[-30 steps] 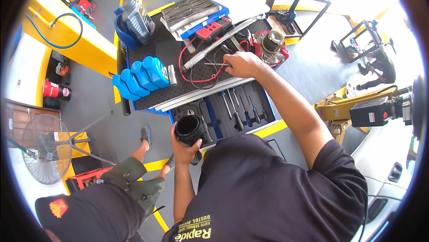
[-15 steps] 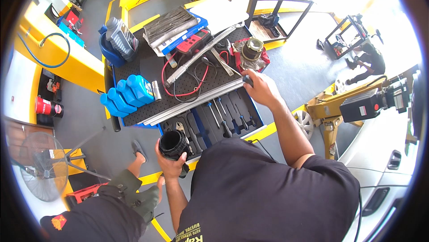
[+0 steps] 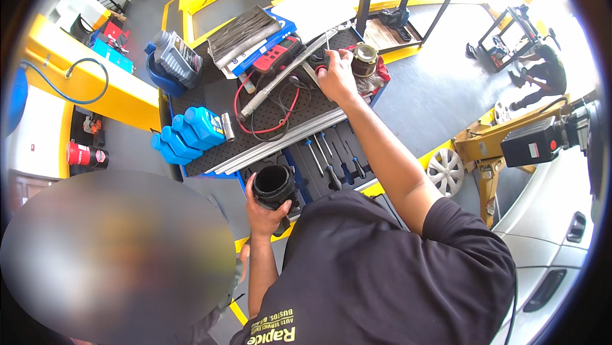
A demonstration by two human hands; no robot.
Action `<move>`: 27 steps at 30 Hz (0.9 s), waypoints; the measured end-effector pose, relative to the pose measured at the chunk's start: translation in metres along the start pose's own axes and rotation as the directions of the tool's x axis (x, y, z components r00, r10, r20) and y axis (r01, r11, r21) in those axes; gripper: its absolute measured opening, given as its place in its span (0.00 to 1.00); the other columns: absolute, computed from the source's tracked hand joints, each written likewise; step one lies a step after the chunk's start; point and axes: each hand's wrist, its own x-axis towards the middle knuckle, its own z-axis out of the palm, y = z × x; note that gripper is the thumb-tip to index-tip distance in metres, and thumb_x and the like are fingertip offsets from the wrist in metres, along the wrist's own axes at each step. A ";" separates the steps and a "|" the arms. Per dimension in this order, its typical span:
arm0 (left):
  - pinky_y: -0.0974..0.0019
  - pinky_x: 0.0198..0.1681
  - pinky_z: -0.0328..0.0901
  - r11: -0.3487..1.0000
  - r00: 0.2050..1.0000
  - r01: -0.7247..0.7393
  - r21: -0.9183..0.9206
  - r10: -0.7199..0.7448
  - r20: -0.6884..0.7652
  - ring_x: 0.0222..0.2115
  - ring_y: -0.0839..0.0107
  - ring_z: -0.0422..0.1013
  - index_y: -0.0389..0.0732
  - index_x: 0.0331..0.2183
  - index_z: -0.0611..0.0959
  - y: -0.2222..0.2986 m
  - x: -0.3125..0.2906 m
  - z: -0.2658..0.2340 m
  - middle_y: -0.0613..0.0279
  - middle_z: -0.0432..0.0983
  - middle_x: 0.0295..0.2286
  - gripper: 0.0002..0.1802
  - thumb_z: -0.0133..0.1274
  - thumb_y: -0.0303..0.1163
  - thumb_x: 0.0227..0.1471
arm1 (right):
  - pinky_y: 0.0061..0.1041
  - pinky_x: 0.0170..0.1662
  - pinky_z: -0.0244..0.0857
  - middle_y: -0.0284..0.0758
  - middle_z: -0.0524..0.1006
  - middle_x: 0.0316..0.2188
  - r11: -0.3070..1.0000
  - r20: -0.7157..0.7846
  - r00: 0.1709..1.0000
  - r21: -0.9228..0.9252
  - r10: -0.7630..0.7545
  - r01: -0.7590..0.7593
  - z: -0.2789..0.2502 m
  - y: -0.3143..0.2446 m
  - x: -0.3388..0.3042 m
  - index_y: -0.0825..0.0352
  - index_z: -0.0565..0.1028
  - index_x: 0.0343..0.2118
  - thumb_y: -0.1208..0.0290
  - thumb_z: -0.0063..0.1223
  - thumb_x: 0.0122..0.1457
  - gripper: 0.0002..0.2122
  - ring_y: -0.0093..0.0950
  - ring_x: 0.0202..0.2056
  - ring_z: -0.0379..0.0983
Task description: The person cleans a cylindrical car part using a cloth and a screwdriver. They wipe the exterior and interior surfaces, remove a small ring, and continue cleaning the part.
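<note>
One black cylinder [image 3: 273, 196] between left fingers [image 3: 282, 208]; slim tool [image 3: 327, 42] in right fingers [image 3: 345, 56].

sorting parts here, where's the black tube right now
In the head view, just left of centre: the black tube is in the left hand's grip, overlapping the open drawer's left part.

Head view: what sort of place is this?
Most likely a car repair workshop: a white car stands at the right beside a yellow metal frame that looks like lifting gear, and a tool cart holds screwdrivers.
</note>
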 end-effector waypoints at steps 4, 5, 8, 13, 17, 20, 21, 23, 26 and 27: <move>0.57 0.63 0.70 0.999 0.999 -0.048 0.011 0.048 -0.001 0.54 0.59 0.78 0.38 0.70 0.61 -0.002 -0.005 0.001 0.50 0.79 0.53 0.62 0.78 0.31 0.38 | 0.52 0.73 0.58 0.67 0.55 0.71 0.975 0.110 0.994 -0.220 0.013 0.011 -0.004 -0.022 -0.012 0.72 0.68 0.68 0.65 0.61 0.62 0.32 0.63 0.71 0.58; 0.57 0.63 0.70 1.000 1.000 -0.025 0.011 0.025 -0.011 0.54 0.59 0.78 0.38 0.70 0.61 -0.002 -0.009 -0.001 0.50 0.79 0.53 0.62 0.78 0.32 0.38 | 0.52 0.73 0.58 0.66 0.55 0.71 0.961 0.144 0.989 -0.270 -0.025 0.063 -0.007 -0.027 -0.020 0.72 0.68 0.68 0.65 0.61 0.62 0.32 0.64 0.71 0.57; 0.57 0.63 0.69 1.000 0.998 0.002 -0.020 -0.003 -0.057 0.55 0.59 0.78 0.37 0.70 0.61 -0.004 -0.018 -0.006 0.49 0.79 0.54 0.62 0.78 0.34 0.39 | 0.52 0.68 0.62 0.57 0.64 0.67 0.944 0.073 0.964 -0.196 -0.256 0.265 -0.017 -0.031 -0.056 0.67 0.74 0.62 0.69 0.65 0.58 0.28 0.57 0.68 0.62; 0.56 0.65 0.68 0.998 0.994 -0.040 -0.045 0.035 -0.107 0.56 0.59 0.77 0.35 0.70 0.60 0.002 -0.015 -0.010 0.49 0.79 0.54 0.62 0.78 0.38 0.40 | 0.46 0.62 0.68 0.42 0.73 0.56 0.852 0.204 0.847 -0.089 -0.491 0.516 -0.011 -0.019 -0.105 0.63 0.81 0.51 0.74 0.65 0.56 0.18 0.45 0.58 0.72; 0.56 0.63 0.70 0.998 0.992 -0.061 0.025 0.064 -0.104 0.55 0.57 0.79 0.35 0.69 0.62 0.014 0.003 -0.011 0.49 0.81 0.54 0.61 0.78 0.40 0.39 | 0.43 0.59 0.70 0.38 0.74 0.52 0.826 0.191 0.841 -0.174 -0.507 0.537 0.012 -0.016 -0.102 0.63 0.84 0.48 0.74 0.65 0.58 0.14 0.41 0.54 0.74; 0.56 0.64 0.69 0.997 0.995 -0.077 0.024 0.078 -0.063 0.57 0.59 0.77 0.34 0.69 0.61 0.023 0.013 -0.016 0.49 0.77 0.57 0.60 0.75 0.34 0.41 | 0.39 0.56 0.72 0.36 0.76 0.47 0.845 0.199 0.861 -0.188 -0.467 0.501 0.017 -0.022 -0.094 0.63 0.86 0.40 0.73 0.67 0.58 0.07 0.39 0.51 0.75; 0.56 0.64 0.70 0.995 0.993 -0.098 0.002 0.098 -0.058 0.57 0.59 0.77 0.34 0.69 0.60 0.024 0.015 -0.017 0.49 0.77 0.57 0.60 0.75 0.34 0.41 | 0.40 0.54 0.73 0.36 0.78 0.45 0.850 0.187 0.855 -0.133 -0.484 0.510 0.015 -0.024 -0.092 0.63 0.86 0.41 0.74 0.67 0.58 0.08 0.40 0.48 0.76; 0.56 0.65 0.70 0.994 0.992 -0.111 -0.019 0.109 -0.066 0.57 0.59 0.77 0.34 0.69 0.60 0.025 0.018 -0.020 0.49 0.77 0.57 0.60 0.75 0.32 0.40 | 0.35 0.48 0.74 0.36 0.79 0.40 0.872 0.098 0.866 0.050 -0.490 0.487 0.007 -0.028 -0.094 0.65 0.85 0.40 0.76 0.66 0.60 0.06 0.36 0.42 0.79; 0.56 0.64 0.70 0.992 0.991 -0.103 -0.068 0.097 -0.087 0.57 0.59 0.78 0.34 0.69 0.61 0.020 0.020 -0.022 0.48 0.78 0.56 0.60 0.76 0.33 0.40 | 0.26 0.42 0.72 0.32 0.82 0.37 0.899 0.141 0.936 0.355 -0.323 0.257 -0.016 -0.031 -0.103 0.67 0.84 0.43 0.76 0.65 0.66 0.05 0.24 0.37 0.78; 0.56 0.64 0.70 0.989 0.990 -0.110 -0.098 0.101 -0.095 0.56 0.59 0.78 0.34 0.69 0.61 0.017 0.020 -0.023 0.48 0.78 0.55 0.60 0.76 0.33 0.40 | 0.24 0.41 0.71 0.31 0.83 0.37 0.913 0.224 0.948 0.388 -0.224 0.124 -0.025 -0.030 -0.107 0.68 0.84 0.43 0.76 0.64 0.67 0.05 0.21 0.37 0.77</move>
